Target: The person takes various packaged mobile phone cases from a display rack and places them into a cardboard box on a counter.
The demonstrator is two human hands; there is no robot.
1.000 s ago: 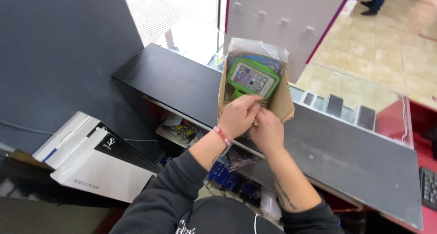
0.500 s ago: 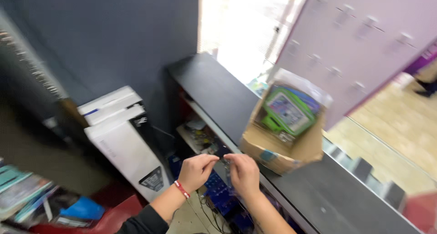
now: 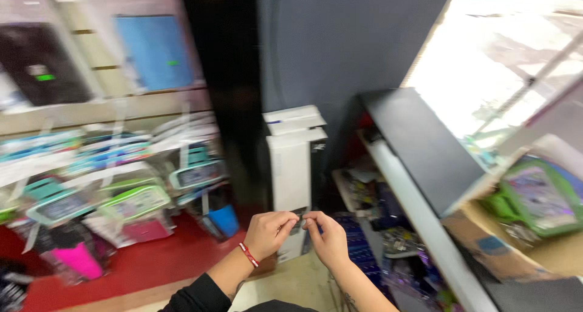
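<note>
Between the two hands, low in the middle of the view, sits something small and dark [image 3: 302, 221], too blurred to name. The left hand [image 3: 271, 233] pinches it with thumb and fingers drawn together; a red band circles that wrist and a black sleeve covers the forearm. The right hand [image 3: 328, 238] meets it from the other side, fingertips closed on the same small thing, so both hands touch at their tips. Just behind them stands a tall white box [image 3: 290, 169], upright against a dark wall. To the right runs a long black counter [image 3: 425, 147], with cluttered shelves beneath it. On that counter, at the far right, rests an open cardboard box [image 3: 504, 254] holding a green-framed tablet case [image 3: 537, 198]. On the left, a red floor carries blurred packaged cases [image 3: 130, 203] in teal, green and pink
</note>
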